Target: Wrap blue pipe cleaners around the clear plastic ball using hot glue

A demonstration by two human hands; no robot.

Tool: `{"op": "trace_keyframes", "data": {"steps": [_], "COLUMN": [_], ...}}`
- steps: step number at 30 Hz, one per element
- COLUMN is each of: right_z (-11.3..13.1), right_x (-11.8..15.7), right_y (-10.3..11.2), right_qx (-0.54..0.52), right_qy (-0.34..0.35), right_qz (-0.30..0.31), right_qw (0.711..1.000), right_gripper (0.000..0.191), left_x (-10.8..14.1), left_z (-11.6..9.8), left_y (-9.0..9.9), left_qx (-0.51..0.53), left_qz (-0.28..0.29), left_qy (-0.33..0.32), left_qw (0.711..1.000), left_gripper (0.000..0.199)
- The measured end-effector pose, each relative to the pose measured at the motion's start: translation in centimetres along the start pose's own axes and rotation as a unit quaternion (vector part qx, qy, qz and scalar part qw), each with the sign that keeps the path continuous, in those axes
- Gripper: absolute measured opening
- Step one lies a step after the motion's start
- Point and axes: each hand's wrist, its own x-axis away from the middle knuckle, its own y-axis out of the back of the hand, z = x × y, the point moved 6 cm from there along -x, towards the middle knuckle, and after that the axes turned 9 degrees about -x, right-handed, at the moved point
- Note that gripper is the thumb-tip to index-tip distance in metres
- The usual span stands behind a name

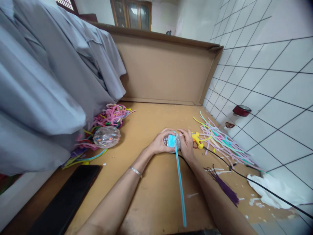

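Between my two hands sits a small clear, faceted-looking ball (177,138) with a patch of bright blue strips (171,140) on its near side. My left hand (158,142) is closed round its left side, fingers over the top. My right hand (186,143) curves against its right side, fingertips bent onto it. A long light-blue strip, like a pipe cleaner (181,186), runs from the patch straight towards me, its end loose over the table. Just right of my right hand lies a yellow glue gun (198,140), its far end partly hidden.
Left stand a clear plastic ball (107,137), a pile of coloured pipe cleaners (111,116) and a black phone (70,195). Right lie more pipe cleaners (225,142), a purple tassel (226,186), white tissue (271,192), a black cord (264,186) and a red-lidded jar (236,117). Cardboard (166,68) stands behind.
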Motion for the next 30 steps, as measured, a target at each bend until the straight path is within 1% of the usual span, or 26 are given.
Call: {"op": "trace_keyframes", "data": {"steps": [2, 5, 11, 14, 16, 19, 21, 22, 25, 30], "right_z": [-0.7, -1.1, -0.7, -0.6, -0.8, -1.5, -1.9, -2.0, -1.7, -1.1], "right_x": [-0.1, 0.0, -0.1, -0.2, -0.3, -0.1, 0.0, 0.1, 0.0, 0.0], "right_y": [-0.3, -0.6, -0.9, -0.8, -0.8, -1.0, -1.0, -1.1, -1.2, -1.4], "right_qx": [-0.024, -0.047, -0.063, -0.076, -0.096, -0.124, -0.135, -0.137, -0.125, -0.121], "right_qy": [-0.022, -0.034, -0.032, -0.039, -0.059, -0.119, -0.152, -0.158, -0.144, -0.114], "right_qz": [0.014, 0.026, 0.056, 0.056, 0.055, 0.051, 0.042, 0.038, 0.049, 0.091], "right_qw": [0.999, 0.998, 0.996, 0.995, 0.992, 0.984, 0.978, 0.977, 0.98, 0.982], "right_gripper": [0.025, 0.027, 0.026, 0.024, 0.023, 0.02, 0.021, 0.024, 0.03, 0.031], "left_x": [0.0, 0.0, 0.0, -0.1, -0.1, 0.0, 0.1, 0.1, 0.1, -0.1], "left_z": [-0.2, -0.3, -0.2, -0.3, -0.3, -0.1, 0.0, 0.0, 0.1, 0.1], "left_y": [0.0, 0.0, -0.1, -0.1, -0.2, -0.1, 0.0, 0.0, 0.0, -0.1], "left_qx": [-0.006, -0.008, -0.003, -0.002, -0.002, 0.007, 0.017, 0.02, 0.02, 0.016], "left_qz": [0.008, 0.009, 0.011, 0.012, 0.015, 0.012, 0.004, 0.001, 0.003, 0.003], "left_qy": [-0.012, -0.01, 0.004, 0.006, 0.009, 0.012, 0.012, 0.012, 0.015, 0.017], "left_qw": [1.0, 1.0, 1.0, 1.0, 1.0, 1.0, 1.0, 1.0, 1.0, 1.0], "left_gripper": [0.058, 0.058, 0.058, 0.057, 0.057, 0.058, 0.058, 0.058, 0.058, 0.058]}}
